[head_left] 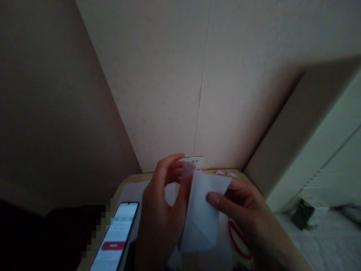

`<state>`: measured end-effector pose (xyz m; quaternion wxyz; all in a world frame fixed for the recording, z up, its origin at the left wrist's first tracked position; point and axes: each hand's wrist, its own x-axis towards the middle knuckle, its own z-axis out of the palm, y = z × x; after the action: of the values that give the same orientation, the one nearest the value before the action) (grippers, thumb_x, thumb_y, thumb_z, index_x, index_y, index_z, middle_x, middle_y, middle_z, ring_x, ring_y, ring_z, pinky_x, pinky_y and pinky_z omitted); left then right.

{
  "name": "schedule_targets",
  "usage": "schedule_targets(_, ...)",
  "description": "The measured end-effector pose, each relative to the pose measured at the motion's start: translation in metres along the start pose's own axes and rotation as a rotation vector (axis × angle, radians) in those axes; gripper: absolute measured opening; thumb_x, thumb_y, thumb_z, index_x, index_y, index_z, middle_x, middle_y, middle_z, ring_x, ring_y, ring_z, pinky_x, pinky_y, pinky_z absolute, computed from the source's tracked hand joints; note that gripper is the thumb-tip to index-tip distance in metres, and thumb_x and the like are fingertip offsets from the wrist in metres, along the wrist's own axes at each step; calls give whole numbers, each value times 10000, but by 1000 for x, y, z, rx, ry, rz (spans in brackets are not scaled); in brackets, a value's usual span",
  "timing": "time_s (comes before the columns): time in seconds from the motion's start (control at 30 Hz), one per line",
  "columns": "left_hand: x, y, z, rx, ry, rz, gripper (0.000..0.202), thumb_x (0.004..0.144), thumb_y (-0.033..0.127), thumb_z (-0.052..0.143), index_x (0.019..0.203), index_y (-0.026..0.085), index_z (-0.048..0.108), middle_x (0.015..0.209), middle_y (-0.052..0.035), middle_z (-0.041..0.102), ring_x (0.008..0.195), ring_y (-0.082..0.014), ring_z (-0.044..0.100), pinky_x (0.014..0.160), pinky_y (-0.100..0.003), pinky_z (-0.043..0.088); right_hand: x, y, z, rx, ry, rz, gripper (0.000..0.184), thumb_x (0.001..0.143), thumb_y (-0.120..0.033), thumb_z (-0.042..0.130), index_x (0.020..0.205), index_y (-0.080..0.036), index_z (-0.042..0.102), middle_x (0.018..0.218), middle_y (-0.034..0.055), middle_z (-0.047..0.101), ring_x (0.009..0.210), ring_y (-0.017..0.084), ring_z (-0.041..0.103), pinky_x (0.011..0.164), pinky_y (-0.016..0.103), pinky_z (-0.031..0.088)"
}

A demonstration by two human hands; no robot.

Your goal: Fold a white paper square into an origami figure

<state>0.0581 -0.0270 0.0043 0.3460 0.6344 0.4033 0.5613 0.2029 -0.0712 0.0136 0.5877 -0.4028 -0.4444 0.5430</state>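
A folded sheet of white paper [201, 214] is held up between both hands over a small table. My left hand [166, 199] grips its left edge, thumb against the fold and fingers curled behind. With the thumb on the front face and the fingers behind, my right hand [239, 203] pinches the paper's right side. Crease lines cross the lower part of the paper. Beneath the right hand, the red handle of what look like scissors [239, 244] shows partly; the rest is hidden.
A phone [115, 237] showing a running timer lies at the table's left. More white paper [134, 191] lies on the wooden table [125, 180]. Small folded white pieces [225, 173] sit at the back edge. A wall socket [199, 162] is behind; a green and white box [307, 212] stands right.
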Motion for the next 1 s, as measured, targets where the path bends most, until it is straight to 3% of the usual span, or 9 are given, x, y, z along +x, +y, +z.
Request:
schedule_targets(0.07,2,-4,-3,3,10,94,362,936,295,708,1292,279,646,1355,-40,710,1205,-223,668,1013,-352,537,1,-1,0,-71,27,-76,68,863,-336,798,881,-304,854,890,13,844,872,227,799,805,340,637)
schedule_targets(0.13,3,-3,-5,22,10,142,267,947,266,683,1211,276,719,1366,-34,713,1256,-238,643,1068,-372,509,2,-2,-1,-193,67,-171,77,867,-316,780,867,-306,857,857,11,845,822,221,798,742,315,631)
schedule_targets(0.23,1,3,-6,-36,-16,29,203,997,307,612,1024,266,810,1151,-23,823,1130,-245,727,990,-352,551,5,-3,-1,-434,125,-302,139,870,-246,732,863,-300,861,848,17,852,846,237,806,772,333,636)
schedule_targets(0.33,-2,9,-2,-152,-57,-64,216,994,359,626,1016,278,826,1071,7,860,1016,-215,785,895,-287,588,7,-3,0,-569,111,-389,218,897,-198,674,904,-304,864,894,18,861,886,239,809,830,343,641)
schedule_targets(0.47,-2,10,3,-131,-92,-12,220,1002,297,605,1044,325,819,1100,55,856,1048,-170,781,917,-232,576,9,1,1,-610,76,-463,253,951,-190,629,989,-309,850,970,12,865,898,219,809,817,300,643)
schedule_targets(0.57,1,8,3,-132,-99,-16,244,1019,279,573,1018,300,817,1061,45,859,1008,-165,784,882,-216,572,9,5,2,-667,79,-499,248,957,-157,614,1006,-287,819,949,3,861,839,186,805,735,237,625)
schedule_targets(0.87,5,4,-4,-19,-134,-19,309,1043,268,504,967,235,801,835,27,822,668,-135,703,610,-198,512,11,13,8,-819,307,-604,96,906,-160,653,866,-247,656,706,-35,750,597,138,701,550,202,540)
schedule_targets(1.0,6,2,-7,-9,-108,-50,302,1034,295,508,966,225,794,830,15,811,691,-151,698,629,-215,514,13,12,6,-725,397,-586,90,873,-203,713,898,-259,647,722,-57,735,623,123,698,567,188,553)
